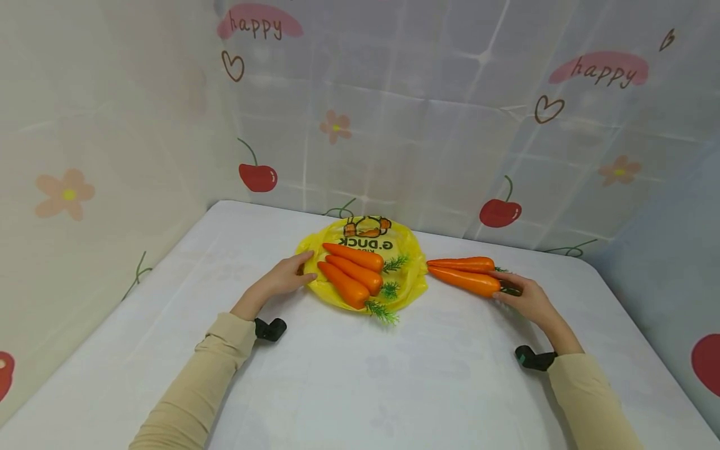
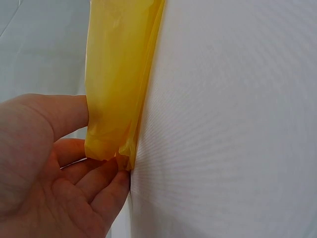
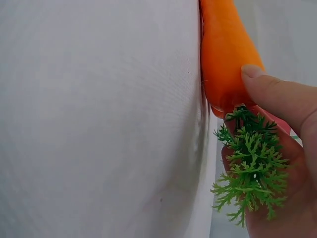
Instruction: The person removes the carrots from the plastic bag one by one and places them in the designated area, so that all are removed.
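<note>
A yellow plastic bag (image 1: 413, 250) with a duck print lies flat at the back middle of the table. Three artificial carrots (image 1: 354, 256) with green tops rest on it, tips to the left. My left hand (image 1: 284, 277) is at the bag's left edge; in the left wrist view its fingers curl round the edge of the yellow film (image 2: 116, 74), thumb above. Right of the bag lie two more carrots (image 1: 464, 278), side by side, tips against the bag. My right hand (image 1: 527, 299) grips the nearer one at its thick end, thumb on the orange body (image 3: 225, 54), leafy top (image 3: 252, 168) beside the palm.
A white cloth covers the table (image 1: 382, 381). Behind it hangs a pale curtain (image 1: 394, 125) printed with cherries, flowers and hearts, and another sheet (image 1: 112, 125) stands along the left. Each wrist carries a small black camera (image 1: 271, 329) near the sleeve cuff.
</note>
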Motion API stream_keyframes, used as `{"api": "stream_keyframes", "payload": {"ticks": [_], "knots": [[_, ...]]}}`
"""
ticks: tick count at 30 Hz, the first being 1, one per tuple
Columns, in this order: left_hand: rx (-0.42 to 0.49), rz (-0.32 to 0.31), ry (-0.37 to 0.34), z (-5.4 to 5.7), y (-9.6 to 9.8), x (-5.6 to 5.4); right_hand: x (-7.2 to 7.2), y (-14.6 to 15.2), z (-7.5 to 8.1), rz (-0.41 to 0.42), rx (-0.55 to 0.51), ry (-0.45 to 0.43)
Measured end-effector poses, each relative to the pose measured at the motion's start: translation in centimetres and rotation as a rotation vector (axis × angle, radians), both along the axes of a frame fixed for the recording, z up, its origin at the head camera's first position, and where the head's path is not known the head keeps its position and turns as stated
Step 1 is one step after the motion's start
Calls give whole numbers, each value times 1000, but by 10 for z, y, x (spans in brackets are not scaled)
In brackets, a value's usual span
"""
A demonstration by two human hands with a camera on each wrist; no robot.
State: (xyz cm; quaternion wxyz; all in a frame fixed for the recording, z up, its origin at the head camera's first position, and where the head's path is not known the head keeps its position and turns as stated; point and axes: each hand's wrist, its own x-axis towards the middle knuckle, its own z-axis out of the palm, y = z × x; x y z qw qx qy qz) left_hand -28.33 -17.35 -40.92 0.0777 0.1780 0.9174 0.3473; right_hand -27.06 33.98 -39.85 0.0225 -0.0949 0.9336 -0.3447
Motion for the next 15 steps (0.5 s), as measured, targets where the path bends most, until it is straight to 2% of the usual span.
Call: {"api": "stream_keyframes", "payload": {"ticks": [8,15], "knots": [[6,4,-5,2,0,1,3,0,3,-29,46,28],[5,7,-3,1,1,1,10,-2,15,-20,110,118]]}}
